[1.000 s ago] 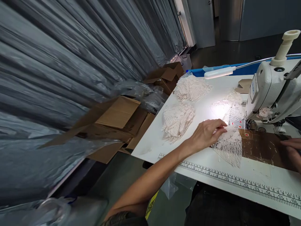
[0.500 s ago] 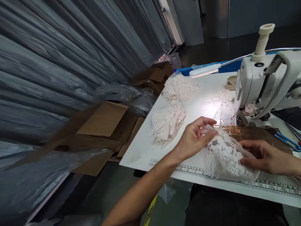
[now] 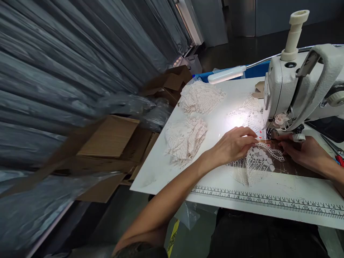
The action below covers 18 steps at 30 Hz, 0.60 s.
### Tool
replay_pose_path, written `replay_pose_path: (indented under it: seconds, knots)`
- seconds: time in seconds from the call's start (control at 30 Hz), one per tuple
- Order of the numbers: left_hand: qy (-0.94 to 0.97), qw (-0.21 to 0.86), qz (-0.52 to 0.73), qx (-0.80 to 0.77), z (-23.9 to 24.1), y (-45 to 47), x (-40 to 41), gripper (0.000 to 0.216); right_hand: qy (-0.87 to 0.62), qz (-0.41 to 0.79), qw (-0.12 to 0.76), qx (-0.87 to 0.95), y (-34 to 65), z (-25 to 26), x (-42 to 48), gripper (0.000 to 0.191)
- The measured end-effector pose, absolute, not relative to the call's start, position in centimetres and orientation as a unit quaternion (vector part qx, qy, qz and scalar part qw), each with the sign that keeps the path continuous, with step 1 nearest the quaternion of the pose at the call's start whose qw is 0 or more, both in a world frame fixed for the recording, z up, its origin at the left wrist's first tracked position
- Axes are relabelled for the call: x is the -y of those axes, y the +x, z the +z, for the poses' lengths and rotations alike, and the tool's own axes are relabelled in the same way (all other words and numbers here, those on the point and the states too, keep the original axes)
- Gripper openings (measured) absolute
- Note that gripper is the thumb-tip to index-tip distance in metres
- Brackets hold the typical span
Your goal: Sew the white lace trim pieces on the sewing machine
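A white lace piece (image 3: 259, 161) with a scalloped, fringed edge lies partly on the brown plate (image 3: 301, 168) in front of the sewing machine's needle area. My left hand (image 3: 236, 145) pinches its upper left edge, fingers bent and close to the presser foot. On the other side, my right hand (image 3: 309, 152) has thumb and fingers closed at the upper right edge of the lace; its fingertips are partly behind the machine's knob. The white sewing machine (image 3: 279, 93) stands just beyond both hands. More lace (image 3: 248, 111) lies behind the needle under the lamp's light.
Two lace piles (image 3: 201, 96) (image 3: 186, 139) sit on the left of the white table (image 3: 153, 175). A lamp (image 3: 227, 74) hangs over its back. A printed ruler (image 3: 258, 199) runs along the front. Open cardboard boxes (image 3: 110, 136) stand left; scissors (image 3: 333, 147) and a dark phone-like object (image 3: 329, 128) lie right.
Both hands have moved the lace piece away from the table's front edge toward the needle. It was held up and bunched; now it lies flatter on the brown plate. The view has shifted slightly.
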State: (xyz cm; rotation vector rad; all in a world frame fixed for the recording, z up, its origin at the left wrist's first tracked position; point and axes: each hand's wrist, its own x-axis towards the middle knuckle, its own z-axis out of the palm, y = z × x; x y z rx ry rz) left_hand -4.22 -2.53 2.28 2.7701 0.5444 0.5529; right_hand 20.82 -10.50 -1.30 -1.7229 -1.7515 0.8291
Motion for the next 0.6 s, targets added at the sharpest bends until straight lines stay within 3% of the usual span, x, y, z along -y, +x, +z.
replay_pose_path:
  seconds: [0.13,0.23,0.37,0.6]
  knots:
    - [0.945,0.261,0.149,-0.127,1.0,-1.6,1.1,0.008,-0.654,0.314,0.253,0.641,20.7,-0.7,10.5,0.034]
    - [0.940,0.284,0.128,-0.136,0.6,-0.9,0.7,0.006,-0.645,0.291,0.248,0.661,20.6,-0.2,10.6,0.033]
    - [0.942,0.251,0.155,-0.162,1.7,-2.3,1.9,0.014,-0.631,0.221,0.245,0.702,20.0,-0.2,11.4,0.036]
    - [0.955,0.127,0.160,-0.216,2.3,-7.3,6.4,0.030,-0.507,0.048,0.340,0.791,18.0,-0.8,12.9,0.031]
